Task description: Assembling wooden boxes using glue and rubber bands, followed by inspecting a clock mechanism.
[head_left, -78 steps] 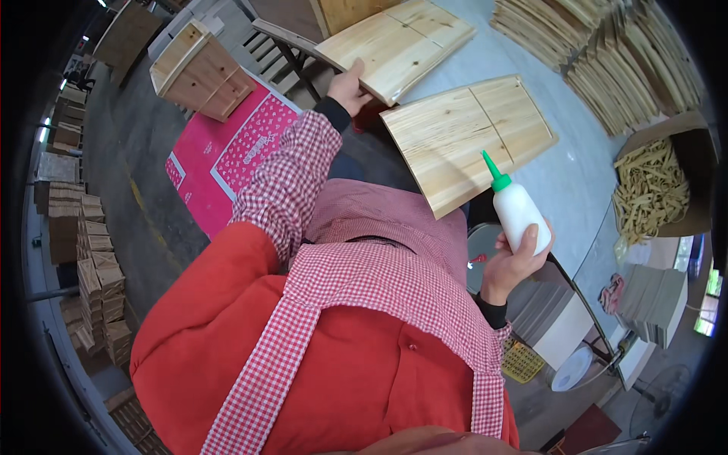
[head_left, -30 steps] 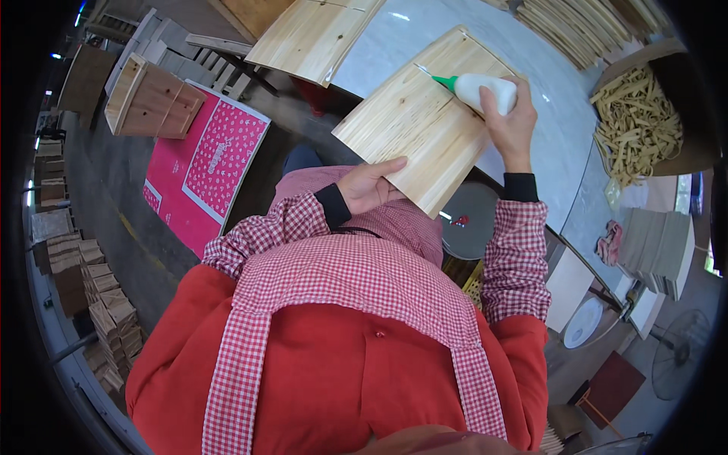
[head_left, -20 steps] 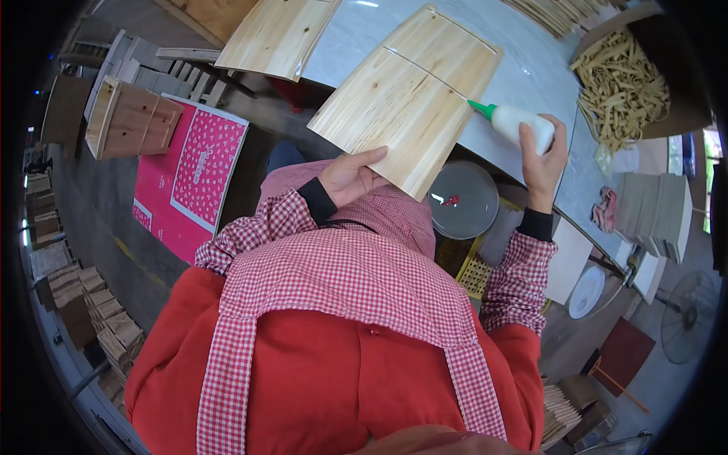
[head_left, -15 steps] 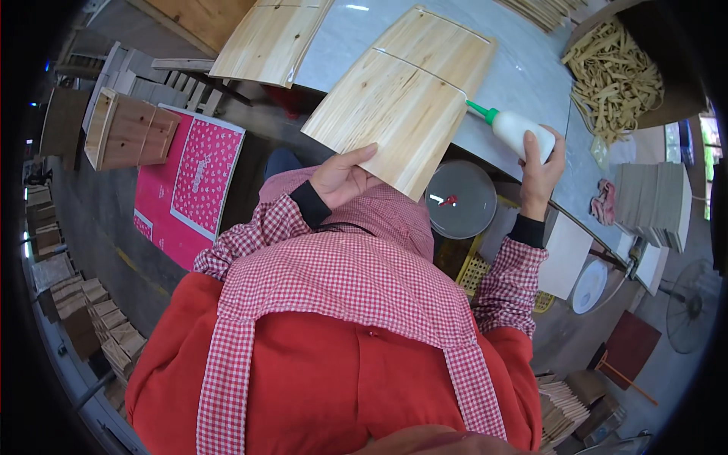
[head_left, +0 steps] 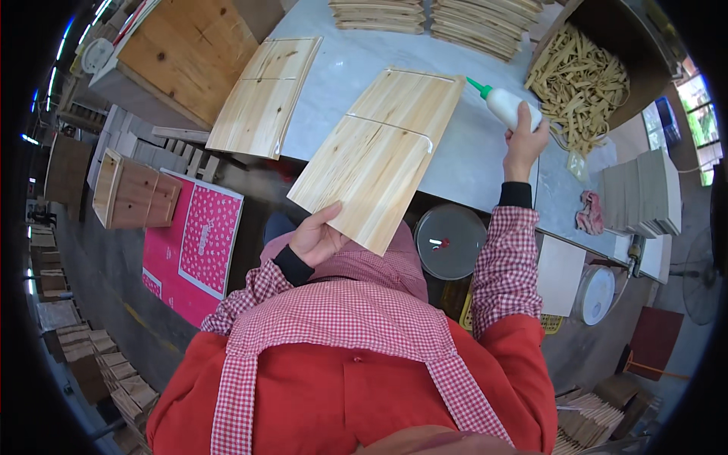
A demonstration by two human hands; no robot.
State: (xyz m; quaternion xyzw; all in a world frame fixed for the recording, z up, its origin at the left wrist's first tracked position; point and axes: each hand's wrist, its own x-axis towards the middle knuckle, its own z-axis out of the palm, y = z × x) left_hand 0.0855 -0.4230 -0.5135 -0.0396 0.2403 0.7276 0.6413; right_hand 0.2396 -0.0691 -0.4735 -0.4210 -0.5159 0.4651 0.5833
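Observation:
My left hand [head_left: 318,236] pinches the near left edge of a tapered pale wooden panel [head_left: 371,159], thumb on top. The panel slants up onto the table, its near end over my lap. Two grooves cross it, one along the far end; shiny white glue shows at the far groove and at the right end of the other. Closed in my right hand [head_left: 525,144] is a white squeeze bottle [head_left: 506,107] with a green nozzle. Its tip points at the panel's far right corner; whether it touches I cannot tell.
A similar panel [head_left: 262,98] lies left on the table [head_left: 353,57]. Stacked panels [head_left: 485,26] stand at the back. A box of thin wood strips [head_left: 580,83] is at the far right. Below the table edge sits a round grey lid [head_left: 451,241]; a wooden bucket [head_left: 136,189] stands left.
The bottle's nozzle has moved from the right end of the middle groove to the far right corner. My right arm is stretched further forward. My left hand still grips the panel.

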